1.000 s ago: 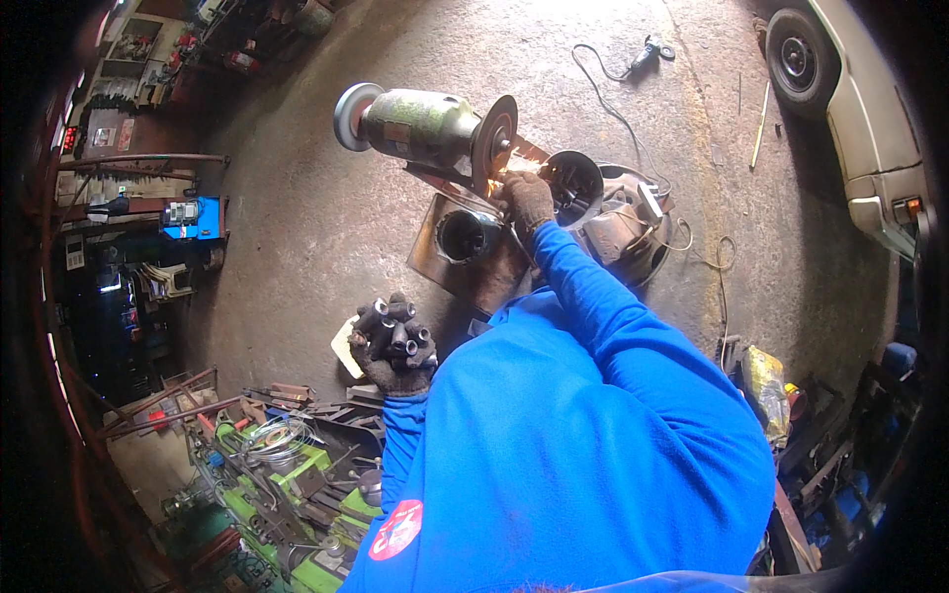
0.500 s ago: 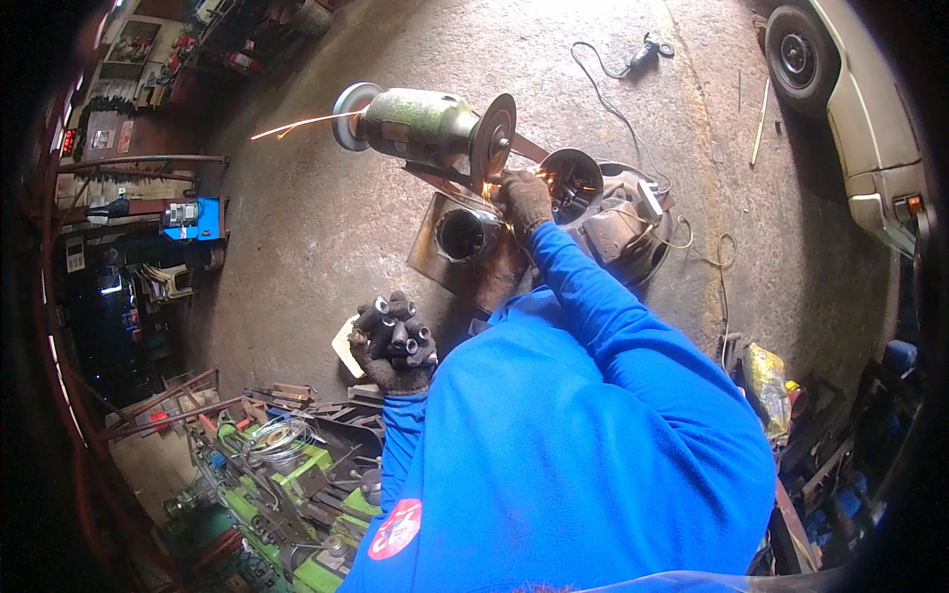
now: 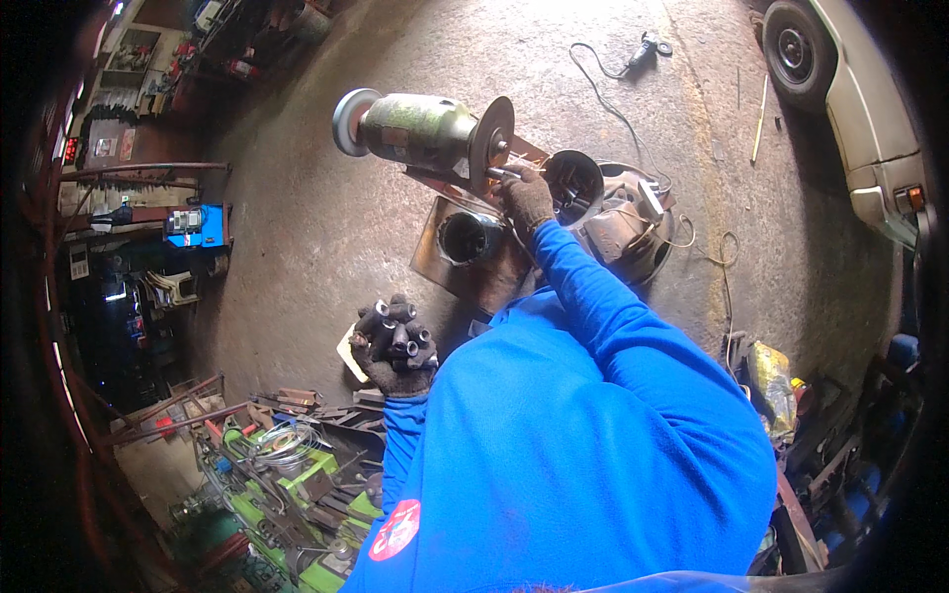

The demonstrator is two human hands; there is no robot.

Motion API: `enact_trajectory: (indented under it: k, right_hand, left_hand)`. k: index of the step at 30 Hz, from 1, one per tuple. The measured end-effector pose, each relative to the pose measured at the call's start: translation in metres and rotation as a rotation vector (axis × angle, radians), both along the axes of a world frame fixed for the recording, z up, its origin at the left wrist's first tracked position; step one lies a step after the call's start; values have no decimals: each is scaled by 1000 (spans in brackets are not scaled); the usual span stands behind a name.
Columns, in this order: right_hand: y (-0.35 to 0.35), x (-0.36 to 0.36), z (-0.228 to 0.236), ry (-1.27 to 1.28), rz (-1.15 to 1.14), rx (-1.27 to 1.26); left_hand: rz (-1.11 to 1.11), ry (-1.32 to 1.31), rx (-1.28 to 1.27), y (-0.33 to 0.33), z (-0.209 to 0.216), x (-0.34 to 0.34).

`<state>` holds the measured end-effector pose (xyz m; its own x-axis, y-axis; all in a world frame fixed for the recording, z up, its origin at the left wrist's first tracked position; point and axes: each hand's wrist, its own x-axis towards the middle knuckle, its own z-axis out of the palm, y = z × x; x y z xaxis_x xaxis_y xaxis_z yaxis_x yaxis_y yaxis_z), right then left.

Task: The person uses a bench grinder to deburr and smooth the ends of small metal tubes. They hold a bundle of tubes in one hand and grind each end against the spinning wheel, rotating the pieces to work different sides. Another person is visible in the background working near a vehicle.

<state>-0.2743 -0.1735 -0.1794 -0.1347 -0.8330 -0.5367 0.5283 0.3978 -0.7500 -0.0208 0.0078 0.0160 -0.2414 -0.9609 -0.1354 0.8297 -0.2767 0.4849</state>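
A dark work glove covers my right hand (image 3: 524, 198), which is closed on a short metal piece (image 3: 506, 174) beside the wheel. That wheel, a brown grinding disc (image 3: 491, 140), is on the right end of a green bench grinder (image 3: 417, 128); a pale wheel (image 3: 353, 123) is on its left end. Lower left, my gloved left hand (image 3: 393, 374) is closed round a bunch of short dark metal tubes (image 3: 399, 339). Just right of my right hand stands a round metal can (image 3: 574, 186) holding several metal pieces. Below the grinder is an open upright pipe (image 3: 463, 240).
An angle grinder (image 3: 647, 49) with its cord lies on the floor at the back. A vehicle wheel (image 3: 794, 49) stands at the far right. Green machinery and scrap metal (image 3: 297, 474) crowd the lower left. A yellow bag (image 3: 773, 390) sits at the right.
The sparks at both wheels are gone. My right hand has shifted slightly down, and the metal piece in its fingers now shows. My left hand has stayed in place.
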Motion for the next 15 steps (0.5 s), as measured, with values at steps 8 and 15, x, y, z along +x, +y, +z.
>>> enact_trajectory:
  k: [8,15]
  right_hand:
    - [2,-6,-11,51,149,-28]
    - [49,-16,35,311,131,-536]
  left_hand:
    - [7,122,80,-3,-5,-3]
    - [105,39,208,-1,-4,-6]
